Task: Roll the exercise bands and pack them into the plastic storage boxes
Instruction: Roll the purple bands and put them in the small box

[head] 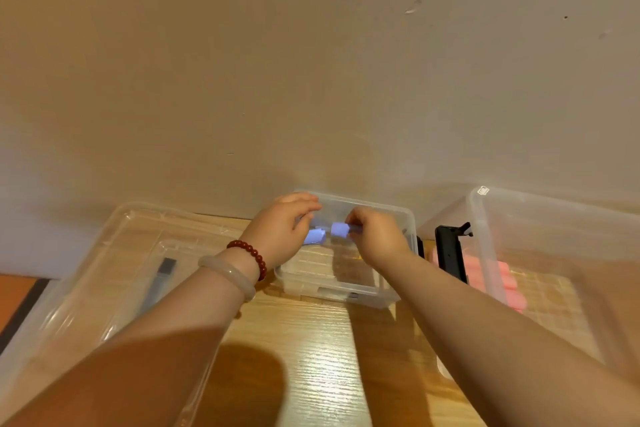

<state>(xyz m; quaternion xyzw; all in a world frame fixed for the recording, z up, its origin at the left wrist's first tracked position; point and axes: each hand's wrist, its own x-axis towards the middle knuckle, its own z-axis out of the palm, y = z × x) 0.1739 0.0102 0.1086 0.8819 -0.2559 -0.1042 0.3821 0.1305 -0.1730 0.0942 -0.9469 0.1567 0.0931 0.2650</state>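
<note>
Over the small middle box (346, 295), left hand (280, 229) and right hand (375, 236) both pinch the purple band (337, 229), roll half done I'd say. Pink rolls (509, 282) sit at the right box (554, 218), so partway.

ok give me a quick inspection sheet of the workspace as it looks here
surface: wooden table.
job's things: blue band held over small clear box; pink rolls at big clear box, inside or beside cannot tell.
clutter: clear lid at left, dark grey strip showing at it; black piece by the big box.
hands: left hand and right hand both pinch the band.
cables: nothing seen.
surroundings: plain wall behind.
</note>
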